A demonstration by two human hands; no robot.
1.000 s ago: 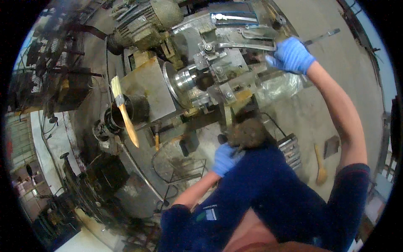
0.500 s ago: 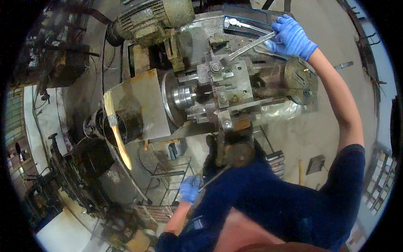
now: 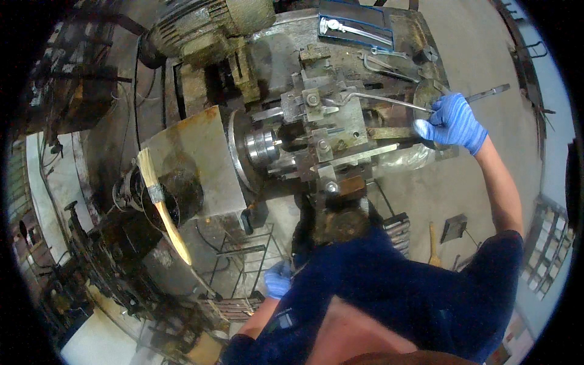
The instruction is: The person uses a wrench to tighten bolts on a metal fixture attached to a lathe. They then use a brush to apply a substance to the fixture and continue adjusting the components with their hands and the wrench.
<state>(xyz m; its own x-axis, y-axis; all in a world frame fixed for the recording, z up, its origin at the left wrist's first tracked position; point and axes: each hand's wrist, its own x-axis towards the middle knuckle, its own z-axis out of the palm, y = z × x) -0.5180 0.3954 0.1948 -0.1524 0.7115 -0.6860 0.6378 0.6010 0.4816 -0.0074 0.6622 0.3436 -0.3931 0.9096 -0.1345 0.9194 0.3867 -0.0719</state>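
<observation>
My right hand (image 3: 453, 121), in a blue striped glove, is closed round the end of a thin, bent metal lever (image 3: 389, 101). The lever's other end meets the bolted tool block (image 3: 312, 100) of a lathe-like machine. Left of the block, a shiny threaded metal workpiece (image 3: 261, 146) sits in the round spindle head (image 3: 239, 149). Low down beside my dark shirt, my left hand (image 3: 278, 280) is gloved too, with curled fingers; the shirt hides part of what it grips.
A dial caliper (image 3: 353, 30) lies in a blue-edged case at the back, by a wrench (image 3: 389, 53). A paintbrush (image 3: 159, 204) rests across the machine's left housing (image 3: 188, 152). A motor (image 3: 210, 27) stands behind. Another metal bar (image 3: 490, 92) juts out past my right hand.
My right hand has swung toward me and slightly right, turning the lever from slanting away to nearly sideways. My left hand has dropped slightly. The whole view has shifted a little.
</observation>
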